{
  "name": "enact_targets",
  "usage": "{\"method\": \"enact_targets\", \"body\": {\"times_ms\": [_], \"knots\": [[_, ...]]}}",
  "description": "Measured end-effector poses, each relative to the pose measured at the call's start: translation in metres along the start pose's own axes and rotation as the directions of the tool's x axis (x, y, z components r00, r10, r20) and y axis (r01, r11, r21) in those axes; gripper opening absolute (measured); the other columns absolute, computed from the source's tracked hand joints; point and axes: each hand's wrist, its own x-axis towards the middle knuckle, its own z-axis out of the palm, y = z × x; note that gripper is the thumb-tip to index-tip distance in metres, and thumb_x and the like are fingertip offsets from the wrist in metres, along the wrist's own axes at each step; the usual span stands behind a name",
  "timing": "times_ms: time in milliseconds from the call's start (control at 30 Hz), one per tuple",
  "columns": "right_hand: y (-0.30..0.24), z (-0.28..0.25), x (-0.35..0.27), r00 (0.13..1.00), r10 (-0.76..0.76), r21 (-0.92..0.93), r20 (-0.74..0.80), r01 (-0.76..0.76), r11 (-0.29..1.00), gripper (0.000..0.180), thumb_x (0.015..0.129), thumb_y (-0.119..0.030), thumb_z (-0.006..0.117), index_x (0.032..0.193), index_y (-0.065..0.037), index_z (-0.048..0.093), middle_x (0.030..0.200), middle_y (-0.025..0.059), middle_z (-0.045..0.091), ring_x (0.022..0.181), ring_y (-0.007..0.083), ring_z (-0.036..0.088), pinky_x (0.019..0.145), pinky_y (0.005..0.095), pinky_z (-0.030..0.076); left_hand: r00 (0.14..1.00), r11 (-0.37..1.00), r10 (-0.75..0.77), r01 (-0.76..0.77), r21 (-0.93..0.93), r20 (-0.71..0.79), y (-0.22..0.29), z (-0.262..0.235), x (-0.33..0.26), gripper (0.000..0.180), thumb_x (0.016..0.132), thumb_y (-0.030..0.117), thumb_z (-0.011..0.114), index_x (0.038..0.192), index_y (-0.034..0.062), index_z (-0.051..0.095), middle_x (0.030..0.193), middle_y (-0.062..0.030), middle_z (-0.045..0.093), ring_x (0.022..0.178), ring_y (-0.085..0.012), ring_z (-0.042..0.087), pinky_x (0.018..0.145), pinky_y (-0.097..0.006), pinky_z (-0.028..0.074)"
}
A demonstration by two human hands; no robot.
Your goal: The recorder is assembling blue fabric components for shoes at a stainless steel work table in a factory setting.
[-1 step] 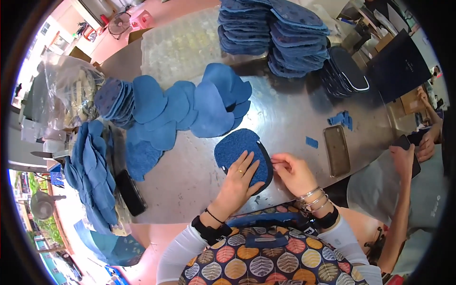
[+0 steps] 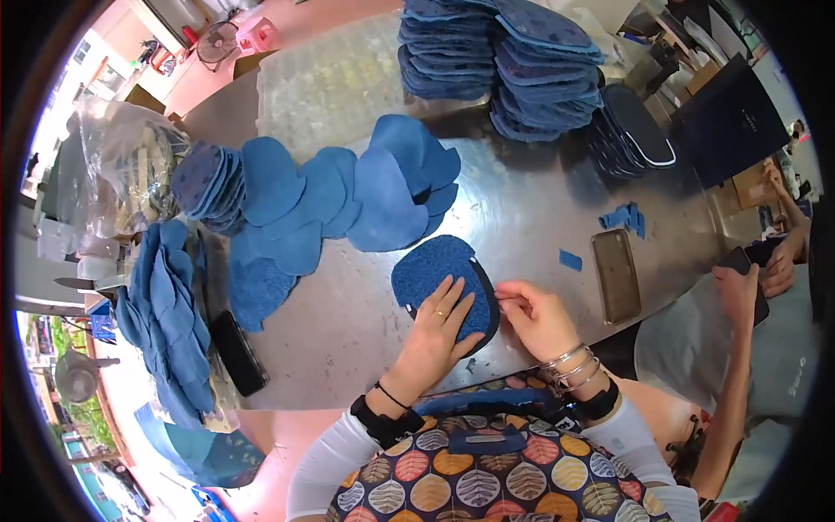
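A rounded fuzzy blue fabric piece lies on the metal table in front of me, with a black band along its right side. My left hand rests flat on it, fingers stretched across the blue pile and a ring on one of them. At the band's outer edge, the fingertips of my right hand are pinched together; what sits between them is too small to make out. Beyond the piece, smooth blue fabric cut-outs overlap in a spread-out row.
Tall stacks of blue padded pieces stand at the back, beside dark pieces. Blue scraps and a brown tray lie right. A phone and a fabric pile are left. Another person's hand holds a dark phone.
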Motion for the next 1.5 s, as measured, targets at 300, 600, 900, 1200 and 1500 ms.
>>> {"method": "enact_targets", "body": {"times_ms": [300,600,900,1200,1500], "knots": [[-0.001,0.001,-0.01,0.998,0.055,-0.109,-0.015,-0.056,0.992,0.027,0.089,-0.004,0.057,0.114,0.005,0.056,0.098,0.0105,0.066,0.085,0.0124,0.064,0.076,0.0253,0.051,0.999,0.999,0.009,-0.007,0.05,-0.05,0.018,-0.001,0.001,0.034,0.072,0.015,0.073,0.099,-0.0019,0.06,0.102,-0.0154,0.056,0.096,-0.0328,0.053,0.083,-0.039,0.046],[0.018,0.008,-0.016,0.903,0.323,0.136,0.283,-0.371,0.919,0.02,0.088,-0.012,0.062,0.097,0.006,0.059,0.067,0.0049,0.064,0.055,0.0087,0.06,0.049,0.0224,0.047,1.0,0.997,-0.005,0.006,0.076,-0.013,0.028,0.0,0.0,0.022,0.071,0.01,0.069,0.087,-0.0016,0.058,0.09,-0.0145,0.055,0.086,-0.0312,0.052,0.075,-0.037,0.047],[0.002,0.011,-0.016,0.963,0.108,0.065,0.248,-0.127,0.99,0.017,0.086,-0.014,0.064,0.084,0.003,0.063,0.061,0.0023,0.061,0.049,0.0054,0.05,0.047,0.0216,0.041,0.987,0.993,-0.118,0.119,0.004,-0.108,0.035,-0.004,-0.001,0.02,0.068,0.006,0.066,0.083,-0.0027,0.055,0.089,-0.0166,0.056,0.084,-0.0341,0.054,0.071,-0.039,0.049],[0.001,0.014,-0.015,0.981,0.028,-0.076,0.191,-0.013,0.997,0.019,0.082,-0.016,0.067,0.078,0.002,0.061,0.057,0.0059,0.059,0.048,0.0082,0.051,0.049,0.025,0.042,0.988,0.992,-0.112,0.117,0.042,-0.11,0.034,-0.002,-0.002,0.014,0.069,0.004,0.065,0.078,-0.0014,0.056,0.09,-0.0171,0.06,0.083,-0.0344,0.057,0.069,-0.038,0.05],[0.018,0.006,-0.012,0.986,0.129,-0.124,0.109,-0.115,0.986,0.022,0.081,-0.015,0.065,0.071,0.002,0.057,0.052,0.0097,0.059,0.046,0.0186,0.058,0.049,0.0313,0.045,0.691,0.319,-0.68,0.581,-0.748,0.246,-0.023,-0.028,0.01,0.004,0.08,0.003,0.058,0.079,-0.0008,0.059,0.073,-0.0038,0.058,0.059,-0.0141,0.053,0.056,-0.029,0.047]]}}
